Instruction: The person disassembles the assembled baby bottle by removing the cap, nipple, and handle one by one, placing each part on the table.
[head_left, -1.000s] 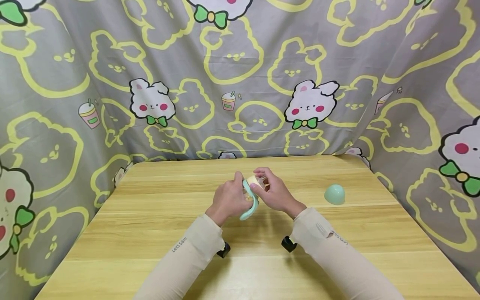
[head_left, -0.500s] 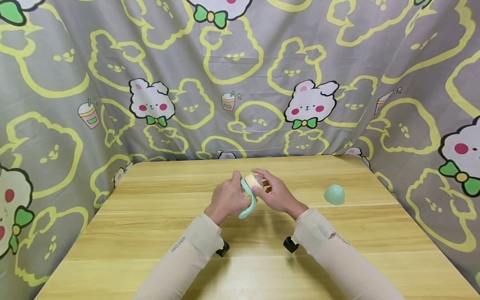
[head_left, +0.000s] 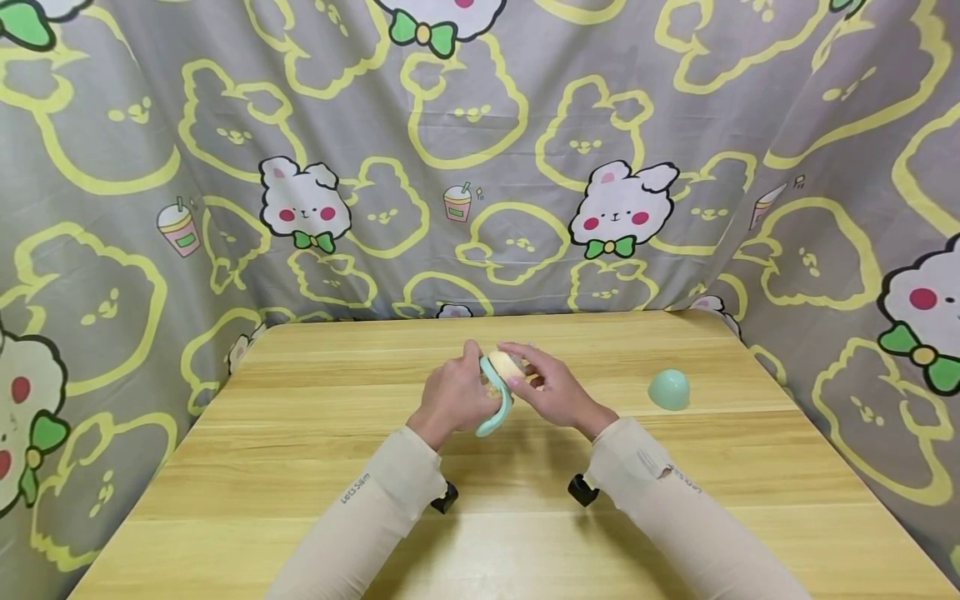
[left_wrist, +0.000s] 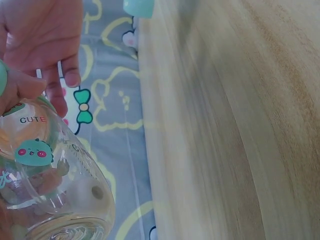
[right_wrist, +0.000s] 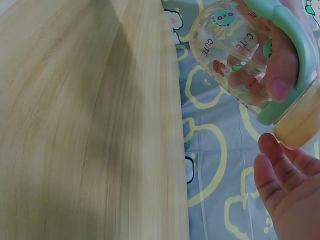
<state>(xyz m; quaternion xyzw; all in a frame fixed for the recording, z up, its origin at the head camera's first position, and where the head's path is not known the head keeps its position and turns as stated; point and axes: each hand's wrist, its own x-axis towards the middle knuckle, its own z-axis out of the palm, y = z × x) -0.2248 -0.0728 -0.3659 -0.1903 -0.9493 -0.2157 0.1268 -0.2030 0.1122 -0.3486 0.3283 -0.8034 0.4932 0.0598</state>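
A clear baby bottle [left_wrist: 65, 175] with "CUTE" and little cartoon prints is tilted between my hands over the middle of the table. My left hand [head_left: 459, 393] grips it at the mint-green handle [right_wrist: 300, 55], fingers curled round the body. At the top end is a cream collar [head_left: 506, 367]. My right hand [head_left: 553, 387] pinches this collar between thumb and forefinger; the other fingers [right_wrist: 277, 172] are spread loosely beside it. The teat end is mostly hidden by the right hand. A mint-green dome cap [head_left: 669, 390] stands on the table to the right.
The wooden table [head_left: 300, 467] reaches back to a grey curtain [head_left: 465, 125] with cartoon prints, which also hangs on both sides. Black wrist cameras show below the wrists, the left camera [head_left: 445, 498] and the right camera [head_left: 582, 490].
The bottle and my left hand have shifted slightly left. My right hand's fingers have moved round the cream collar, which shows at a slightly different angle. The cap has stayed put.
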